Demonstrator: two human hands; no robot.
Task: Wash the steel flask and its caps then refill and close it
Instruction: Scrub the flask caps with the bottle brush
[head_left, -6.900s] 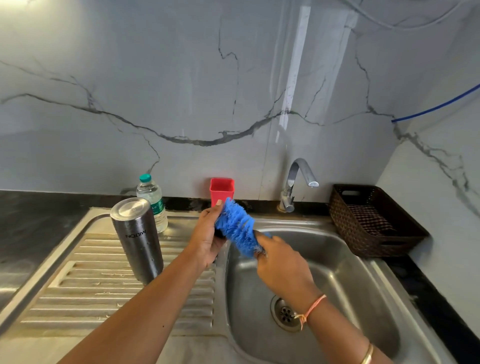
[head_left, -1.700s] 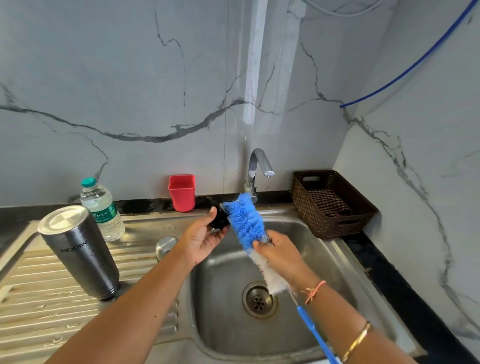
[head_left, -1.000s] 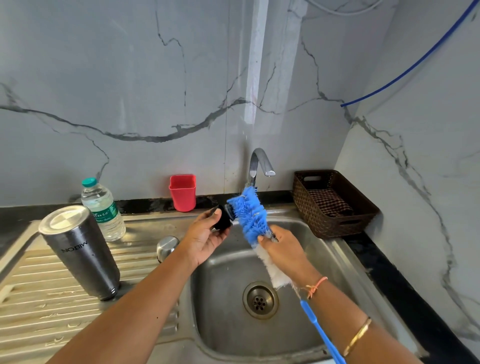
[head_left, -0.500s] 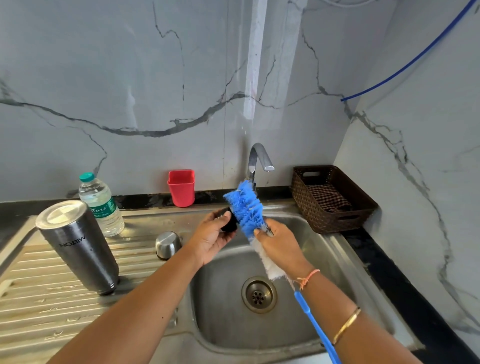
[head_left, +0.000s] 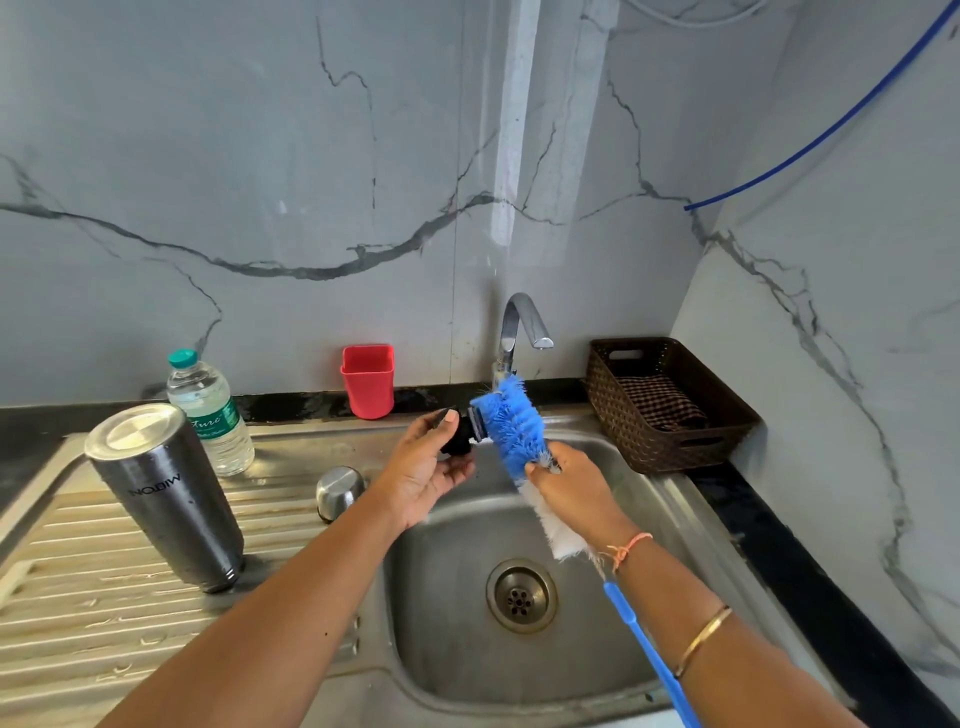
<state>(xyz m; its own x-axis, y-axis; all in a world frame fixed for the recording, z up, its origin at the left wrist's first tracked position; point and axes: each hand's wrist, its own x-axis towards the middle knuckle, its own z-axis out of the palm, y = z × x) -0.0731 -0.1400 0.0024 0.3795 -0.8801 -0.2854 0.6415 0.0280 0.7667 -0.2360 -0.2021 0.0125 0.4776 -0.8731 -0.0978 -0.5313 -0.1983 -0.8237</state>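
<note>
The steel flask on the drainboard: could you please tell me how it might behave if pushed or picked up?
The steel flask is tall, narrow and stands inverted on the ridged drainboard, so a sideways push would probably tip it. Droplets on its smooth wall suggest a slippery grip. Being metal, it should stay rigid.

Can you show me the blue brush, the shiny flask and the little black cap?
blue bottle brush (head_left: 511, 428): head view, on its blue bristles.
steel flask (head_left: 171, 499): head view, middle of its side wall.
black cap (head_left: 458, 440): head view, on its dark side.
</note>
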